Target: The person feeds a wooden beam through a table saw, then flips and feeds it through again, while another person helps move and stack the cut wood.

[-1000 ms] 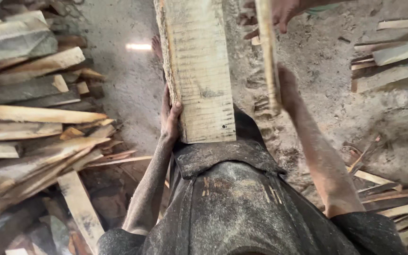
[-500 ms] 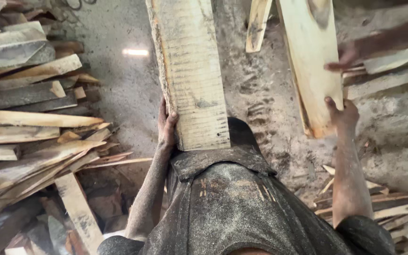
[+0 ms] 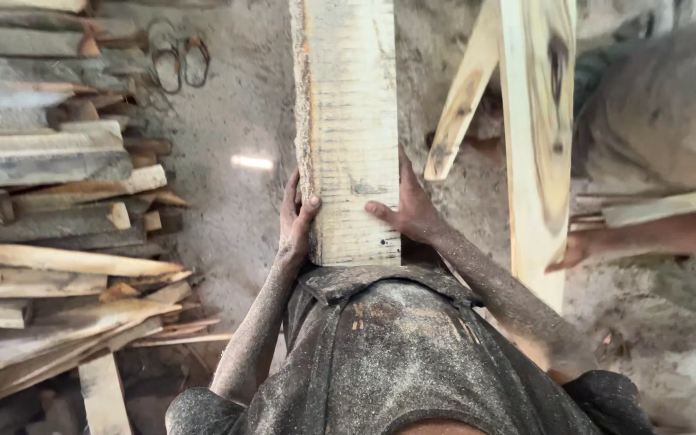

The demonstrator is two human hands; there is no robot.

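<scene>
- I see a plank (image 3: 348, 129) running straight ahead from my chest, its near end sitting between my two hands.
- My left hand (image 3: 296, 217) is clamped on the plank's left edge, thumb lying on the top face, fingers curled round the rough bark side.
- My right hand (image 3: 408, 211) grips the right edge near the same end, thumb pressed flat on the top face, fingers wrapped down the side.
- Both hands are closed on the plank, level with each other, just ahead of my dusty shirt (image 3: 396, 354).
- To the right of my right hand, well clear of it, a second board (image 3: 537, 145) stands on edge; another person's hand (image 3: 573, 251) touches its far side low down.
- A thin slat (image 3: 465, 97) leans between the plank and that board.
- Left of my left hand, apart from it, lies a stack of offcuts (image 3: 50, 209) on the sawdust floor (image 3: 227, 209).
</scene>
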